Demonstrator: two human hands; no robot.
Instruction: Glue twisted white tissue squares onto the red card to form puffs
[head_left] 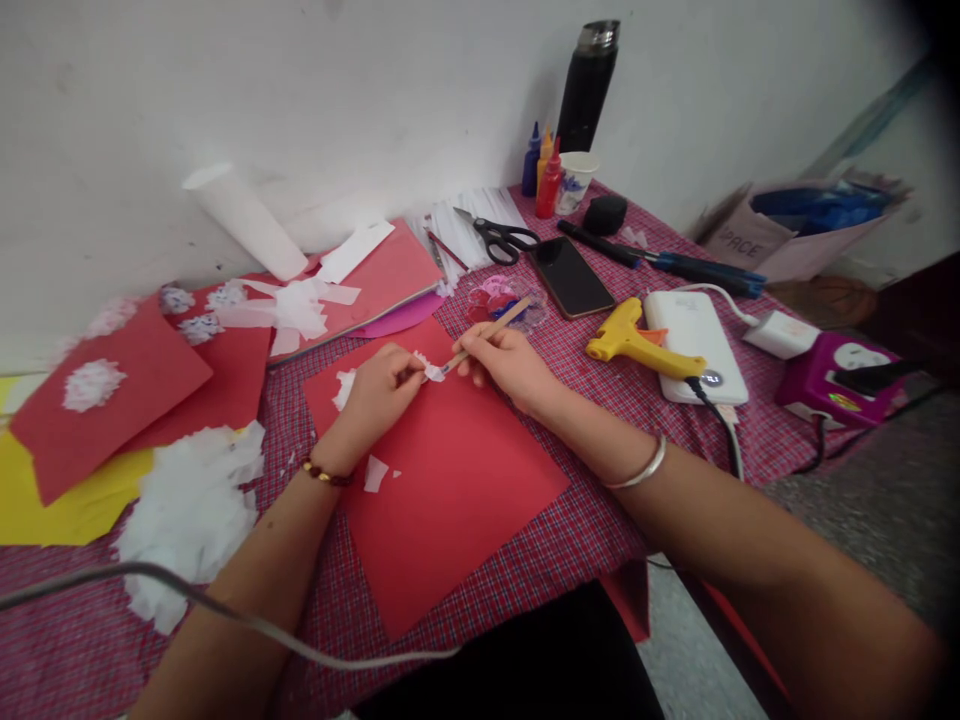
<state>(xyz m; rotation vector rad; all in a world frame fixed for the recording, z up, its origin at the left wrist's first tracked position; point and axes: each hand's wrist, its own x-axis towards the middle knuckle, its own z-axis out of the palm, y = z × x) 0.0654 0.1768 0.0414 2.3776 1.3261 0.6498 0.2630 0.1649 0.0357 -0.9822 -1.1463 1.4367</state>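
Observation:
My left hand (381, 392) is closed in a pinch on a small crinkled white paper piece (433, 373) above a red sheet (465, 490). In my right hand (508, 366) is a paintbrush (513, 314) with a flat pale handle; its tip reaches the white paper piece. Beside my left hand, a white crumpled paper clump (344, 388) shows partly. A loose white scrap (376, 474) lies on the red sheet below that hand. Just beyond my right hand sits a clear palette (531, 309) with blue and red paint. Fingertip contact is partly hidden.
White paper squares (191, 500) lie left. Red cards (150, 375) carry white tufts. Beyond are scissors (501, 240), a phone (573, 277), paint bottles (549, 185) and a paper cup (576, 182). A yellow glue gun (634, 338) rests against a white power bank (705, 330). A cable (247, 624) crosses the foreground.

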